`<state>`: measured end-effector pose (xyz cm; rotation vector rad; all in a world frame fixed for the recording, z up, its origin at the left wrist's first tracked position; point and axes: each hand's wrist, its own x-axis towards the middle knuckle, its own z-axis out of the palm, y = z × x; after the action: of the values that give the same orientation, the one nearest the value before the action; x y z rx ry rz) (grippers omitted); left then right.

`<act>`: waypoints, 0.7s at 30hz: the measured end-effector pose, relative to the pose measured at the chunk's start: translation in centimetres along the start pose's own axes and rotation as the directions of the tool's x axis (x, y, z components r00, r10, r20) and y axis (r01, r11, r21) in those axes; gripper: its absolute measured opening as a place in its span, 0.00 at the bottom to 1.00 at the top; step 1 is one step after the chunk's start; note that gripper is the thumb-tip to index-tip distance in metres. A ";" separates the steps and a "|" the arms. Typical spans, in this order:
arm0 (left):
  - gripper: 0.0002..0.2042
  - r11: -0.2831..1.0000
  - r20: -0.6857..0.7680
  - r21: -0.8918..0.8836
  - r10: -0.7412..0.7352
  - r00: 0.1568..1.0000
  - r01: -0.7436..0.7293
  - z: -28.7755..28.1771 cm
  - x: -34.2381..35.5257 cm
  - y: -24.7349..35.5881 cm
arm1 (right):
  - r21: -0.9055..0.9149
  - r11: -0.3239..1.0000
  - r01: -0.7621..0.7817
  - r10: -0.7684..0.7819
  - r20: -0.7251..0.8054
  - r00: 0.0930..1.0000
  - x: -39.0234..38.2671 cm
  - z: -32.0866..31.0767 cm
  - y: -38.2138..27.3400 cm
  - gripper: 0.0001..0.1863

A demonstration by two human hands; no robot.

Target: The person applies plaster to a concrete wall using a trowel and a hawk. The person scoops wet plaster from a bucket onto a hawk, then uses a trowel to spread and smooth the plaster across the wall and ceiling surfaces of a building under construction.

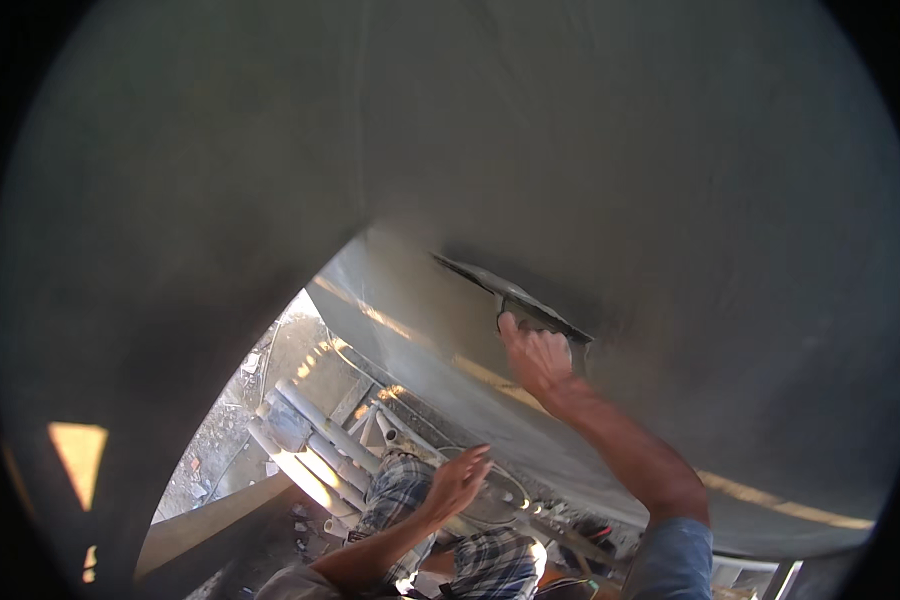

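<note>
My right hand [542,355] is wrapped round the handle of a plastering trowel [515,295], a long flat blade with wet grey material along it. The blade lies against or very close to a smooth grey plastered surface [610,190] that fills the upper view. Lower down, my left hand [460,485] hangs in the air with its fingers loosely stretched and nothing in it. It is in front of my legs in checked shorts [400,490], well apart from the trowel.
Several pale pipes or poles [315,440] stand below on the left, beside a wooden board [210,520]. Rubble-strewn ground [215,455] shows far beneath. A lower grey wall [420,340] carries a strip of sunlight. A plastered edge [240,385] slants down the left side.
</note>
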<state>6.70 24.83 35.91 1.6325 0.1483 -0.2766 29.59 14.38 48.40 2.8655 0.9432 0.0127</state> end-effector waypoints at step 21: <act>0.28 0.502 -0.540 -0.394 -0.804 0.248 0.770 -20.7 -44.7 0.0 | 0.287 0.947 -0.143 0.317 -0.774 0.548 -2.7 -61.1 8.3 0.16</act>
<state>-34.44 48.55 49.08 1.3946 1.6148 -0.4239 29.50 13.20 110.14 3.1111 0.6308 1.4775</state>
